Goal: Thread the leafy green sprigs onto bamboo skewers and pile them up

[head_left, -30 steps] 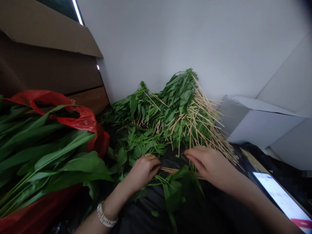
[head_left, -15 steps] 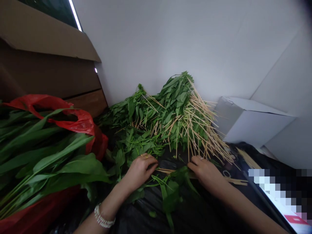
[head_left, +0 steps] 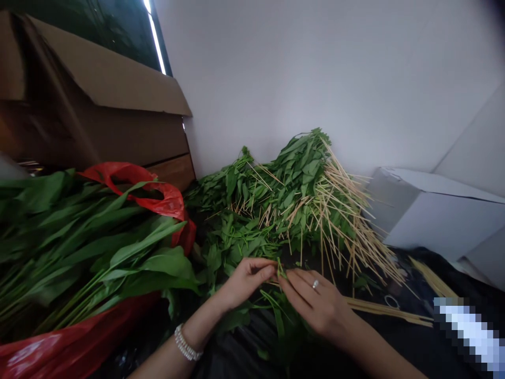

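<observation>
My left hand, a beaded bracelet on its wrist, is closed in a pinch at the middle front. Fingertip to fingertip with it is my right hand, wearing a ring, its fingers pressed together. A small folded green leaf stem pokes up between the two hands; its lower part is hidden by the fingers. Loose leafy greens lie just below the hands. Behind them spreads a heap of picked leaves. Farther back, leafy bundles on thin wooden skewers lean against the wall.
At left, a red plastic bag holds long-leaved greens, with a cardboard box behind it. A white box stands at right. Loose skewers lie on the black plastic sheet, beside a small ring.
My hands, apart before, have come together at the middle, with a green stem now between their fingers. The view has shifted, so the scene sits farther right and lower.
</observation>
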Demonstrator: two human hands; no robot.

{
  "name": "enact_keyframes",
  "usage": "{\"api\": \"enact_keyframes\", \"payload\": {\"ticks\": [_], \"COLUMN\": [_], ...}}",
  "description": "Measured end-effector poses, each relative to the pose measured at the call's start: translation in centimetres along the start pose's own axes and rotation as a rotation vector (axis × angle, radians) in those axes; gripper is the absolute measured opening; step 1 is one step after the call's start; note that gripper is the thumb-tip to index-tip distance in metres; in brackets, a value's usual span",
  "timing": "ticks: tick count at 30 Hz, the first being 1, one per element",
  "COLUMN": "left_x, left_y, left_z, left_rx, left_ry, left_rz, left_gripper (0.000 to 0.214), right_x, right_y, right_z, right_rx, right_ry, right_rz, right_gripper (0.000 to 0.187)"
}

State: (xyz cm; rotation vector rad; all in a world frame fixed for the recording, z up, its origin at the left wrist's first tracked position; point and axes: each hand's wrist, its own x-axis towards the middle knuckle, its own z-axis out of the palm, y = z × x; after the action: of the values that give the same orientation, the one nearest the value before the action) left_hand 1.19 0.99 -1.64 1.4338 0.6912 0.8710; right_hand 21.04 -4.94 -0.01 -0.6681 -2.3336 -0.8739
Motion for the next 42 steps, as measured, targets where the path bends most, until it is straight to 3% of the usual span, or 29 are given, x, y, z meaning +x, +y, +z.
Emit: {"api": "enact_keyframes", "payload": {"ticks": [5, 9, 11, 14, 16, 18, 22, 26, 29, 32, 35, 40, 42], "left_x": [0.1, 0.3, 0.3, 0.2, 0.0, -0.1, -0.1, 0.0, 0.0, -0.1, -0.1, 0.2, 0.5], "left_y": [-0.1, 1.1, 1.7, 2.0, 1.9, 1.6, 0.9, 0.3, 0.1, -0.1, -0.2, -0.5, -0.7], "left_z": [-0.5, -1.8, -2.5, -3.3, -3.4, -3.3, -2.8, -2.6, -2.5, -2.5, -2.5, -2.3, -2.1], "left_rx": [-0.282, -0.605, -0.636, -0.294, 0.142, 0.583, 1.121, 1.199, 1.163, 1.131, 1.057, 1.030, 1.084], "left_ry": [0.120, 0.149, 0.181, 0.315, 0.456, 0.511, 0.320, 0.248, 0.192, 0.100, 0.018, 0.129, 0.118], "left_rz": [-0.052, -0.058, -0.011, 0.145, 0.265, 0.375, 0.398, 0.350, 0.332, 0.333, 0.312, 0.376, 0.394], "left_gripper": [0.025, 0.021, 0.020, 0.016, 0.016, 0.016, 0.029, 0.044, 0.035, 0.023, 0.023, 0.032, 0.040], "right_x": [0.7, -1.0, -2.1, -3.2, -3.6, -3.7, -3.8, -4.1, -4.4, -4.8, -5.1, -4.9, -4.6], "right_y": [-0.2, 1.1, 1.7, 2.1, 2.0, 1.7, 1.5, 1.4, 1.5, 1.7, 2.0, 2.1, 2.0], "right_z": [0.8, 0.7, 0.8, 1.2, 1.4, 1.6, 1.5, 1.1, 1.2, 1.6, 1.9, 1.7, 1.6], "right_rx": [0.061, 0.164, 0.221, 0.317, 0.352, 0.361, 0.400, 0.437, 0.399, 0.336, 0.301, 0.237, 0.221], "right_ry": [-0.020, 0.001, -0.134, -0.435, -0.559, -0.612, -0.656, -0.674, -0.650, -0.548, -0.424, -0.203, -0.139], "right_rz": [-0.005, 0.303, 0.455, 0.564, 0.593, 0.610, 0.636, 0.661, 0.652, 0.634, 0.621, 0.569, 0.552], "right_gripper": [0.033, 0.044, 0.034, 0.013, 0.009, 0.011, 0.014, 0.010, 0.012, 0.015, 0.016, 0.022, 0.022]}}
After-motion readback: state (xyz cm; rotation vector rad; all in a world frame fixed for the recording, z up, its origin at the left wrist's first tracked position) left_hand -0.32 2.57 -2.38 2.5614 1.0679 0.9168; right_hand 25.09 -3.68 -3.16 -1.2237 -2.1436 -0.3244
